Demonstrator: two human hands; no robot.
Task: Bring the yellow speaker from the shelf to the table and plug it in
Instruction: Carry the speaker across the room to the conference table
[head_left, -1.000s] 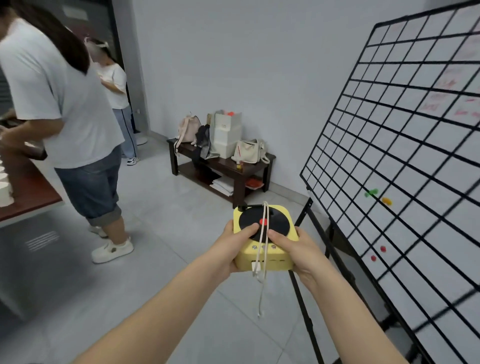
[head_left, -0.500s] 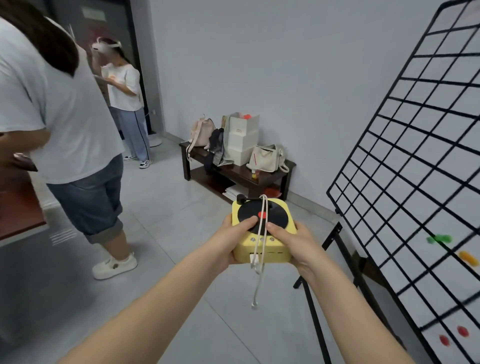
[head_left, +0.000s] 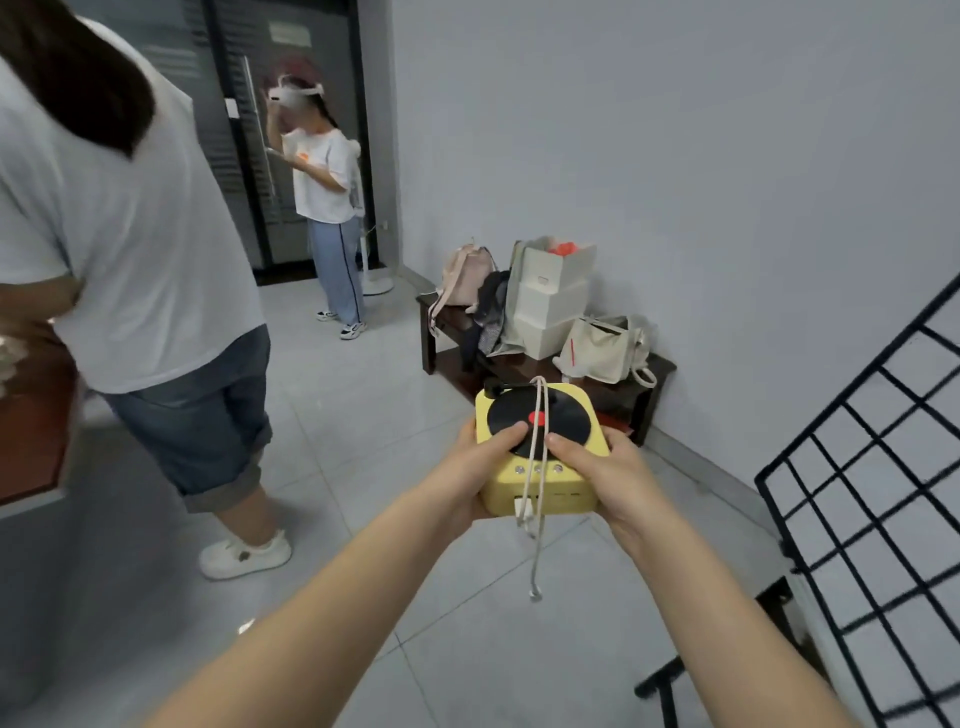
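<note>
The yellow speaker (head_left: 550, 488), a small box with a black record-like disc and red centre on top, is held in the air in front of me above the tiled floor. My left hand (head_left: 480, 465) grips its left side, thumb on the disc. My right hand (head_left: 605, 467) grips its right side, thumb on the disc too. A white cable (head_left: 535, 499) lies over the top of the speaker and hangs down below it, its plug end dangling free.
A person in a white shirt and denim shorts (head_left: 140, 291) stands close on the left beside a brown table (head_left: 31, 431). Another person (head_left: 324, 208) stands by the dark door. A low dark bench (head_left: 660, 374) with bags and boxes lines the wall. A black wire grid (head_left: 878, 493) leans at right.
My view has swung left: the wire grid slid to the right edge, and the door and far person came further into view. Both hands keep the same hold on the speaker.
</note>
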